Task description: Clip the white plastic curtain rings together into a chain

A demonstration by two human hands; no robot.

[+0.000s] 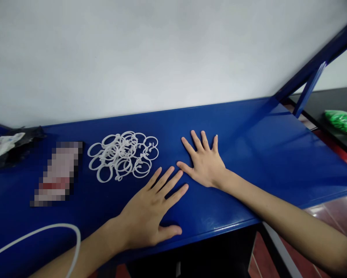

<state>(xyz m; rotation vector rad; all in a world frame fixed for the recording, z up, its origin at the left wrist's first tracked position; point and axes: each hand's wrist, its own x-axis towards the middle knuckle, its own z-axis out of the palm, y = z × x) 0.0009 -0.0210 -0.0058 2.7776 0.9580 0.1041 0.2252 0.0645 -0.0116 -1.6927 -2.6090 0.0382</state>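
Palm down on the blue table (pixel 249 154), my left hand (pixel 150 212) has its fingers spread and holds nothing. My right hand (pixel 205 162) lies flat a little farther off to the right, fingers fanned out, also with nothing in it. Just beyond and left of my left fingertips is a loose heap of white plastic rings (pixel 123 154) with small eyelets or clips. Many of the rings overlap. My left fingertips are near the heap but apart from it.
A pixelated flat rectangular object (pixel 57 170) lies left of the rings. Black plastic packaging with a white label (pixel 7 144) is at the far left. A white cable (pixel 51 226) curves over my left forearm. Green bagged material (pixel 343 122) sits on a dark surface at right.
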